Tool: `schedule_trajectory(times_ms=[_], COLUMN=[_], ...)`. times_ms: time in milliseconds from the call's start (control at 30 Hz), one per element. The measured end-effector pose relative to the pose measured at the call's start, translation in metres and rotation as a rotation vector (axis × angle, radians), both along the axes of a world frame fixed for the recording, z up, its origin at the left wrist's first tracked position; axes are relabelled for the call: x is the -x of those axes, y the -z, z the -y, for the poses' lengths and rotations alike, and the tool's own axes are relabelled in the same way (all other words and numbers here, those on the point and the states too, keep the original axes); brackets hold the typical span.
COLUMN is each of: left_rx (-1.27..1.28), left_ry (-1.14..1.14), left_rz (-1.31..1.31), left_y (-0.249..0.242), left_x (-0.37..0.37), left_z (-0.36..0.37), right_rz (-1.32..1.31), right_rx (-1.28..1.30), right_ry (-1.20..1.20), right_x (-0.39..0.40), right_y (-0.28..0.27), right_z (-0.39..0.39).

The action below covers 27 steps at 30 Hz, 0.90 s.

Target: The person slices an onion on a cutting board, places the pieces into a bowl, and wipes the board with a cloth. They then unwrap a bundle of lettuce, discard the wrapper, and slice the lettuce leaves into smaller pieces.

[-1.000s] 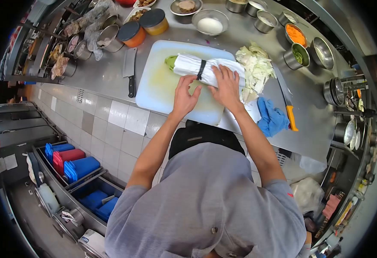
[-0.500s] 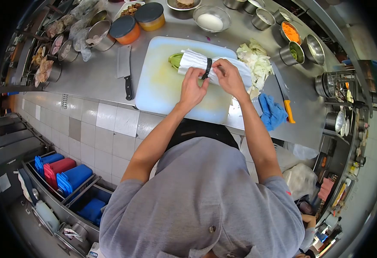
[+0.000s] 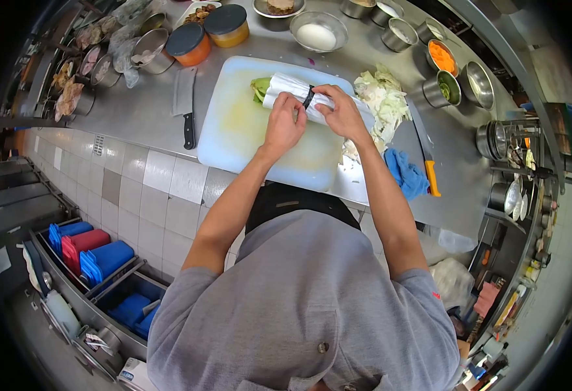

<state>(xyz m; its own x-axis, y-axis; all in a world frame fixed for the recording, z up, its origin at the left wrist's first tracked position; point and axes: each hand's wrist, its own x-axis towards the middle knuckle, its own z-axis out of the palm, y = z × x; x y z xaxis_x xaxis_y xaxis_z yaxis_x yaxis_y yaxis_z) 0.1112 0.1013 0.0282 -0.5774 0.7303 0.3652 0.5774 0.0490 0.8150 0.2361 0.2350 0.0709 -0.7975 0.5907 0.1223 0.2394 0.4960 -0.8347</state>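
Observation:
A green vegetable [image 3: 258, 90] pokes out of the left end of a white wrapper [image 3: 289, 85], which forms a long roll lying aslant on the cutting board [image 3: 234, 140]. Around the roll's middle runs a black band [image 3: 309, 98]. My left hand [image 3: 285, 124] is closed, its fingertips pinched against the near side of the wrapper just left of the band. From the right, my right hand [image 3: 341, 112] grips the roll beside the band with bent fingers. Both hands' fingertips are partly hidden. Chopped pale cabbage leaves [image 3: 384, 107] lie by the roll's right end.
A cleaver [image 3: 183, 98] lies left of the board. On the right are a yellow-handled knife [image 3: 432, 173] and a blue cloth [image 3: 405, 173]. Along the back stand lidded tubs [image 3: 188, 45], a bowl of white stuff [image 3: 317, 36], and metal pots including one with orange pieces [image 3: 441, 57].
My left hand has shifted from the band to the wrapper left of it, fingers more closed. The wrapper looks smoother, and the view has shifted slightly.

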Motion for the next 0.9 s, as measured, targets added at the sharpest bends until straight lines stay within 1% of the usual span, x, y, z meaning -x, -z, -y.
schedule_trajectory(times_ms=[67,233,367,467,567,633,667,733,833,900], left_rx=[0.013,0.001,0.043,0.116,0.154,0.189,0.173,0.143,0.229,0.190], left_ry=[0.013,0.011,0.038,0.059,0.088,0.118,0.121,0.127,0.117,0.124], left_rz=[0.053,0.159,-0.011,-0.125,-0.213,-0.275,-0.251,-0.202,-0.043,0.024], left_y=[-0.001,-0.019,-0.023,-0.025,-0.034,-0.039,-0.040,-0.042,-0.042,-0.042], left_x=[0.003,0.000,0.006,0.013,0.018,0.022,0.022,0.023,0.023,0.022], left_z=[0.000,-0.003,-0.011,-0.019,-0.025,-0.029,-0.031,-0.034,-0.037,-0.036], right_rz=[0.032,-0.026,-0.127,-0.103,-0.191,-0.186,-0.184,-0.149,-0.133,-0.127], right_rx=[0.016,-0.017,-0.047,-0.114,-0.280,-0.350,-0.385,-0.275,-0.160,-0.052], right_ry=[0.006,-0.020,-0.013,0.042,0.030,0.041,0.046,0.047,0.064,0.093], right_x=[0.002,0.001,0.004,0.005,0.012,0.014,0.015,0.018,0.020,0.021], right_y=[0.003,0.005,0.017,0.007,0.018,0.019,0.019,0.012,0.015,0.012], right_z=[-0.003,-0.009,-0.014,-0.008,-0.008,-0.011,-0.012,-0.012,-0.013,-0.012])
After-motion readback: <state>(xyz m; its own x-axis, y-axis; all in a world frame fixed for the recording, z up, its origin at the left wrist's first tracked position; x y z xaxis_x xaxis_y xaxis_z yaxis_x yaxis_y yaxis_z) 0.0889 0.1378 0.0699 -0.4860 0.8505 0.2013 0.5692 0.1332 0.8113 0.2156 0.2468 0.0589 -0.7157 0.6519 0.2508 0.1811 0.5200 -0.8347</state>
